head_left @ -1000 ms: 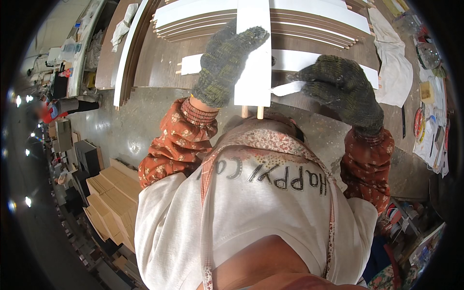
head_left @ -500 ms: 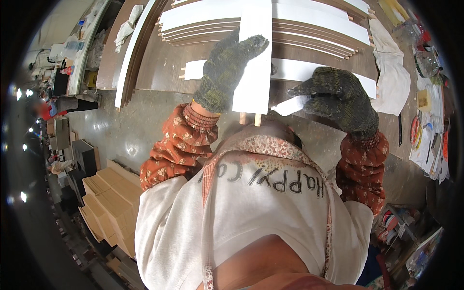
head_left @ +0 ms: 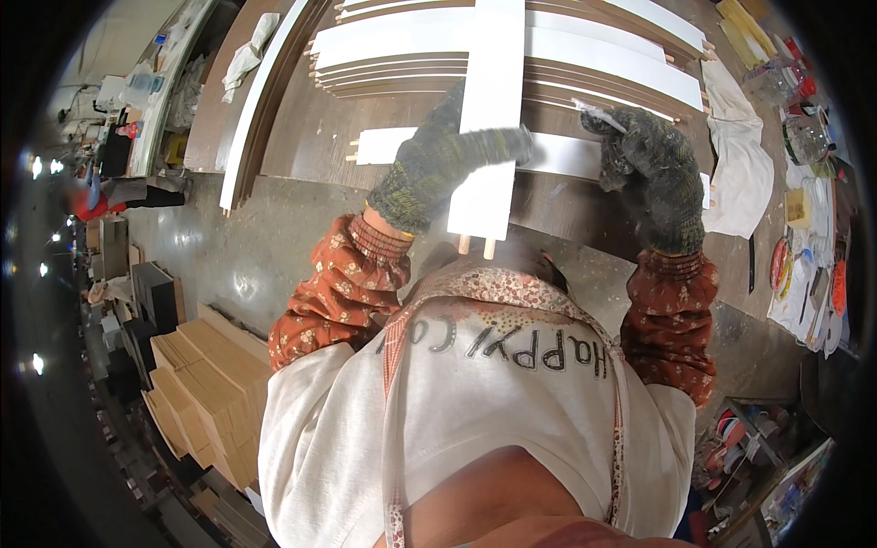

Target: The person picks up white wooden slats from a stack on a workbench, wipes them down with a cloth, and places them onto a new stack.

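Note:
My left hand [head_left: 425, 173], in a dark knitted glove, is closed around a long white board [head_left: 491, 82] that points toward my chest. Two wooden dowels [head_left: 489, 248] stick out of the board's near end. My gloved right hand [head_left: 653, 173] is off to the right, its fingers closed on a thin white piece [head_left: 600, 116] whose kind I cannot make out. Beneath the held board, another white board [head_left: 565, 155] lies crosswise on the brown worktable [head_left: 301, 137].
Stacked white boards with brown edges and dowel ends [head_left: 603, 46] lie at the far side. More long boards [head_left: 256, 110] stand at left. A whitish cloth [head_left: 735, 155] hangs at the right edge. Cardboard pieces [head_left: 215, 384] are piled on the floor at lower left.
My right hand has lifted away from the board's near end, moving farther out with the white piece. The held board and my left hand have shifted slightly in the picture.

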`<control>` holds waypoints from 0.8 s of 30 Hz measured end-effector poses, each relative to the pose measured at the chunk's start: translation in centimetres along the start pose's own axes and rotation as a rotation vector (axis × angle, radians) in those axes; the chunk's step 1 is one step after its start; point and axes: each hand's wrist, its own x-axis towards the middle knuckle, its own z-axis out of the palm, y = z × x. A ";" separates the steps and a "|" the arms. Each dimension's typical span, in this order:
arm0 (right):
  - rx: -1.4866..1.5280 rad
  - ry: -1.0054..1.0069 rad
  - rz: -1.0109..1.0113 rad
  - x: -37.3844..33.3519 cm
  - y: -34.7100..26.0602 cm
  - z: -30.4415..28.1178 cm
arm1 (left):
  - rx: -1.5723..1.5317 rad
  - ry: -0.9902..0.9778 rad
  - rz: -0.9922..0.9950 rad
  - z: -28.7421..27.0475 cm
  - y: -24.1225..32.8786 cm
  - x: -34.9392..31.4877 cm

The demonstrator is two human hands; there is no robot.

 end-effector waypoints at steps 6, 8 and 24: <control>0.143 -0.190 0.113 -0.5 -1.9 5.8 | 0.770 0.098 0.546 -3.4 -6.6 -0.3; 0.146 -0.134 0.104 -0.7 -1.3 5.5 | 0.785 0.139 0.536 -3.1 -6.5 -0.3; 0.009 -0.047 0.025 -1.2 -0.8 5.7 | 0.963 0.327 0.598 -1.9 -6.0 0.2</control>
